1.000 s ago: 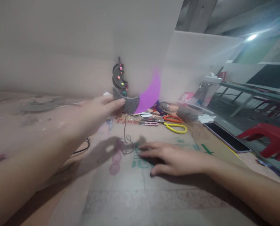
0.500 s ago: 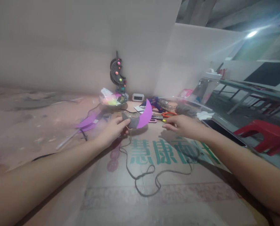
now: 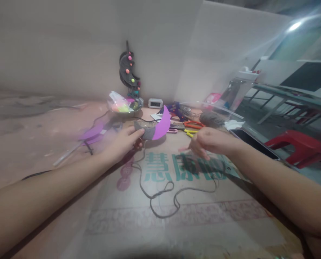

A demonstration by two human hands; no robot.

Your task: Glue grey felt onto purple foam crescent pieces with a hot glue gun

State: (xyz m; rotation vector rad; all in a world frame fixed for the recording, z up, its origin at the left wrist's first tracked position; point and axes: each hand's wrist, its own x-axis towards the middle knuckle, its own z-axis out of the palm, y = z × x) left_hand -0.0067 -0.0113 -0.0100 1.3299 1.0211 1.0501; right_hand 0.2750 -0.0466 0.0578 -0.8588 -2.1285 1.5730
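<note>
Gripping a purple crescent piece (image 3: 160, 126) wrapped partway in grey yarn, the left hand (image 3: 122, 144) closes thumb and fingers on its grey end, low over the middle of the cardboard sheet (image 3: 192, 223); a loose grey yarn strand (image 3: 160, 194) trails from it in loops toward the sheet's near edge. The right hand (image 3: 209, 142) hovers just right of the crescent, fingers loosely curled; whether it pinches the strand is unclear; scissors (image 3: 191, 127) lie beyond it by the far edge.

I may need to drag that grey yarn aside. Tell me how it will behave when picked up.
The yarn lies in loose loops on the cardboard, so it is probably floppy and light. One end runs up to the crescent in the left hand, so pulling would likely tug that piece. The loops may tangle.
</note>
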